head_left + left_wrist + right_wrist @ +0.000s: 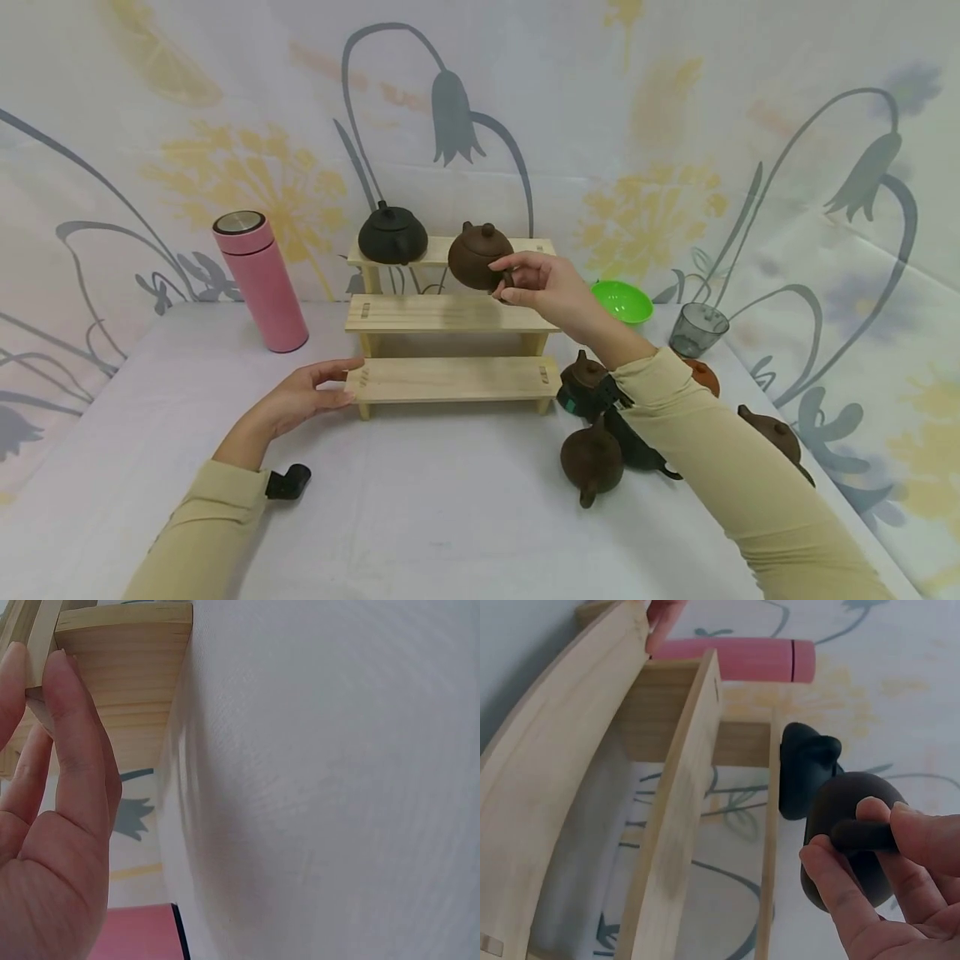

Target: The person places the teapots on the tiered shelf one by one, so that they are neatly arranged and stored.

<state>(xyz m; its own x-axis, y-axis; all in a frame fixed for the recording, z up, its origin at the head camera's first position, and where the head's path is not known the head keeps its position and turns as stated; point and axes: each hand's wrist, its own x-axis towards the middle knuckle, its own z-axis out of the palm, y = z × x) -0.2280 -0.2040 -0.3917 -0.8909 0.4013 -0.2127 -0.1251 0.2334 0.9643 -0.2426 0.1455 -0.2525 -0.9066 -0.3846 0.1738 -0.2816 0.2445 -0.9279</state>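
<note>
Brown teapot (472, 260), round, matt and lidded, is at the upper centre of the head view, by the top tier (437, 252) of the wooden stand (442, 312); whether they touch cannot be told. The right hand (553, 292) pinches its handle (859, 835) between fingers and thumb, presumably leaving the base free. The left hand's (303, 398) fingers pinch the lowest tier's (450, 379) left end, apparently steadying it. A black teapot (392, 237) rests upper left of centre; a pink flask (262, 287) stands farther left on the worktop (420, 517).
</note>
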